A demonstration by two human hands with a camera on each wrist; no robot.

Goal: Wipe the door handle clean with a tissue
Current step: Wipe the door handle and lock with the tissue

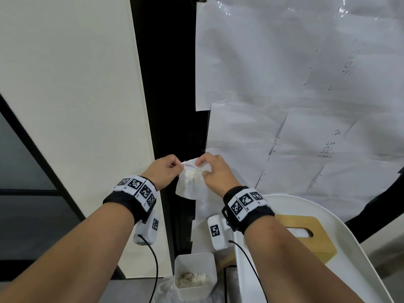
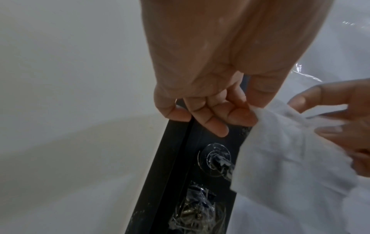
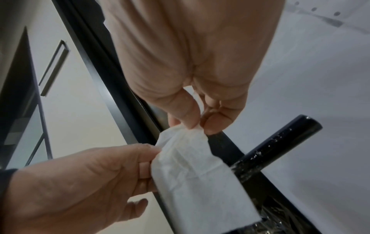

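Note:
A white tissue (image 1: 191,182) hangs between both hands in front of the black door edge (image 1: 172,106). My left hand (image 1: 167,171) pinches its left top corner, and my right hand (image 1: 213,171) pinches its top right part between thumb and forefinger. In the right wrist view the tissue (image 3: 198,177) hangs in front of the black lever door handle (image 3: 280,140), hiding the handle's inner end. The left wrist view shows the handle's round base (image 2: 215,158) just left of the tissue (image 2: 284,158). In the head view the handle is hidden behind the tissue and hands.
The door is covered with white paper sheets (image 1: 295,84). A white tray (image 1: 328,215) at lower right holds a wooden-topped tissue box (image 1: 306,232). A white bin (image 1: 194,276) with crumpled tissues stands below the hands. A cream wall (image 1: 76,106) is on the left.

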